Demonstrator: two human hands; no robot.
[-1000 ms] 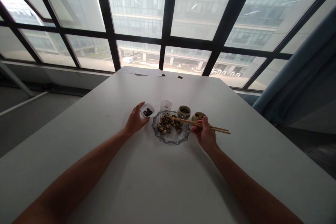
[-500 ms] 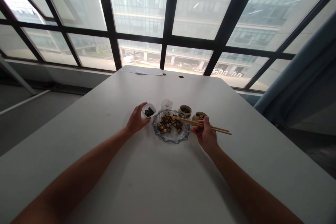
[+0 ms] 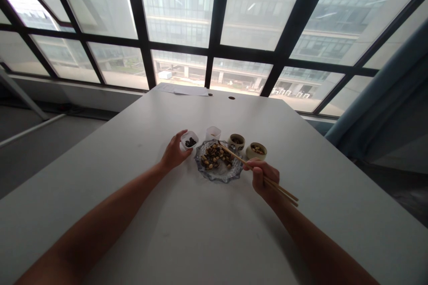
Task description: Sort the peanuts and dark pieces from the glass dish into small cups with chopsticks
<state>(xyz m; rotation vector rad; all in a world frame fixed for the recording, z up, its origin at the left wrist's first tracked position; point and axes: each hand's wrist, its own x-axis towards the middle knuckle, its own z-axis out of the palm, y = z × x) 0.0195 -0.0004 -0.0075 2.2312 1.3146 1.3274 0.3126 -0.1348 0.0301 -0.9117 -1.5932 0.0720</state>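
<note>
My left hand (image 3: pixel 174 151) is wrapped round a small white cup (image 3: pixel 183 145) with dark pieces (image 3: pixel 190 142) inside, at the left of a clear scalloped glass plate (image 3: pixel 219 178). On the plate lies a heap of mixed nuts and seeds (image 3: pixel 214 155). My right hand (image 3: pixel 264 176) is closed on a pair of wooden chopsticks (image 3: pixel 239 158), whose tips reach over the far side of the heap. Whether the tips pinch a piece is too small to tell. The chopsticks' rear ends point toward me at the right.
Behind the plate stand a second white cup (image 3: pixel 213 133) and a round patterned cup (image 3: pixel 236 141). Another round cup (image 3: pixel 256 151) holding nuts sits just beyond my right hand. Papers (image 3: pixel 182 91) lie at the white table's (image 3: pixel 200 231) far edge, near the windows.
My right hand has turned and come slightly nearer to me, so the chopsticks slant more steeply and the right round cup shows more fully. My left hand stays at the white cup.
</note>
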